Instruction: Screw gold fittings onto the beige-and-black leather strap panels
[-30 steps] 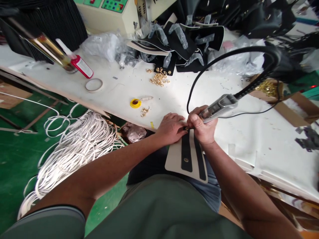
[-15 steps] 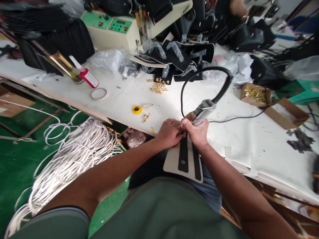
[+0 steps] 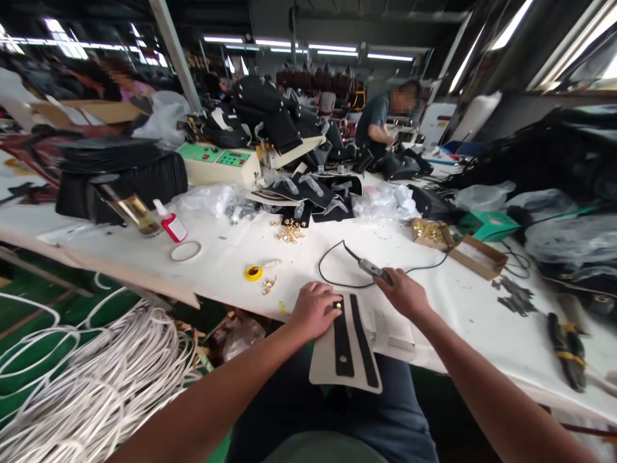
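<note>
Tool (image 3: 370,267) swung right, off the panel (image 3: 355,342), gripped in right hand (image 3: 403,293). Left hand (image 3: 312,311) lies on panel's upper end by a gold stud (image 3: 339,306); whether it pinches, can't tell. Panel overhangs tabletop (image 3: 463,289) edge above lap (image 3: 400,411); best held flat, cord (image 3: 319,263) kept clear.

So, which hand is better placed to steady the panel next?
Left, I'd say: the left hand rests on the panel, while the right hand is off at the tool.
</note>
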Action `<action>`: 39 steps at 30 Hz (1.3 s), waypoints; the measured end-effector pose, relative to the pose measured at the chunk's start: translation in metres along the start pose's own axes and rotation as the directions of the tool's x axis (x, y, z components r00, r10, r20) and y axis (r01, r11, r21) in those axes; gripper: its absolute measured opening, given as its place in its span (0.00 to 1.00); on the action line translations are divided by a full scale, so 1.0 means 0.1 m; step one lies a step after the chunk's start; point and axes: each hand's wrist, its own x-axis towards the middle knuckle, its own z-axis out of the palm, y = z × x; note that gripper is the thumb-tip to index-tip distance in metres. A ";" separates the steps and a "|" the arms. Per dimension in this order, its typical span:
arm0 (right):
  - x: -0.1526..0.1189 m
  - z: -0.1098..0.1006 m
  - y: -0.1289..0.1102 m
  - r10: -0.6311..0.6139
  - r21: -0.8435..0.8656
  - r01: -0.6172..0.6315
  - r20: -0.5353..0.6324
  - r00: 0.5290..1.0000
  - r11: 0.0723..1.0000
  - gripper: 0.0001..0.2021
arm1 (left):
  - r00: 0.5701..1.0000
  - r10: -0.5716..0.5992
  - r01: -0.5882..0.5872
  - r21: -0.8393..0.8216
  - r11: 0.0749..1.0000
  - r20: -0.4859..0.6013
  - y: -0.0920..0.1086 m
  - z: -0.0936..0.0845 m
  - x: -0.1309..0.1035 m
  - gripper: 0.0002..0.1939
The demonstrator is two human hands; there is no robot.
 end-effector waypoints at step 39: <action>-1.11 -0.24 -0.97 -0.188 0.677 0.341 -0.291 0.938 0.653 0.11 | 0.901 -0.429 0.320 -0.763 0.562 0.062 0.77 -0.56 -0.58 0.25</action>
